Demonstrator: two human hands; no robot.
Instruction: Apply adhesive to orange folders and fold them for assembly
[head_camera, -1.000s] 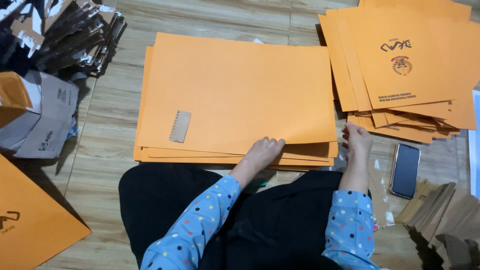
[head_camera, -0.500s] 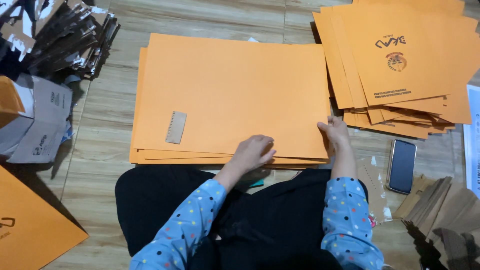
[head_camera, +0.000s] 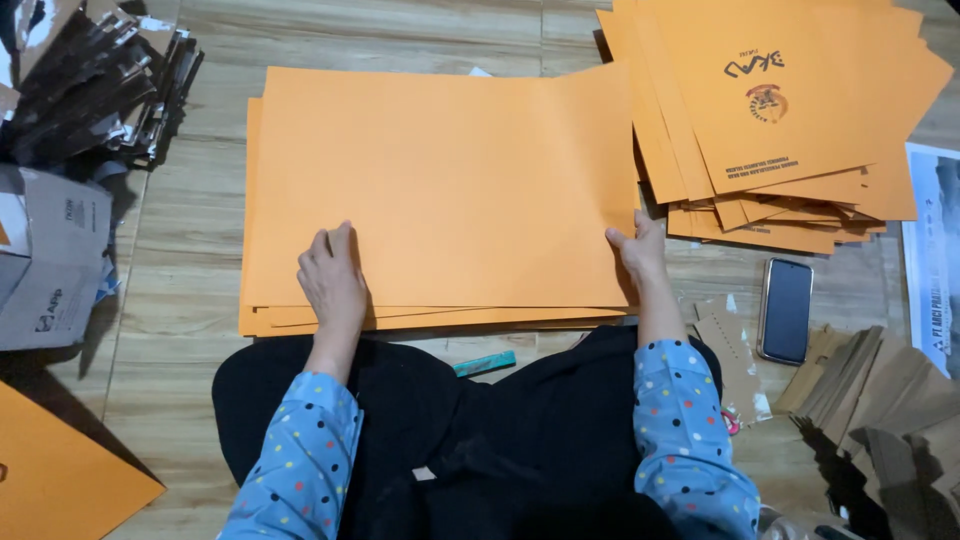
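Observation:
A stack of large plain orange paper sheets (head_camera: 450, 180) lies on the wooden floor in front of me. My left hand (head_camera: 333, 278) rests flat on the top sheet near its front left, fingers together. My right hand (head_camera: 638, 250) grips the right edge of the top sheet, thumb on top. The small grey strip seen before on the sheet is hidden, likely under my left hand. My black-clad lap and blue dotted sleeves fill the bottom of the view.
A fanned pile of printed orange sheets (head_camera: 790, 110) lies at the back right. A black phone (head_camera: 786, 310) and brown paper pieces (head_camera: 870, 390) are at right. A teal stick (head_camera: 484, 364) lies by my lap. A grey box (head_camera: 50, 260) and dark bundles (head_camera: 90, 80) are at left.
My left hand has slid left across the top sheet and now covers the spot where the grey strip lay. My right hand moved from the printed pile to the plain stack's right edge.

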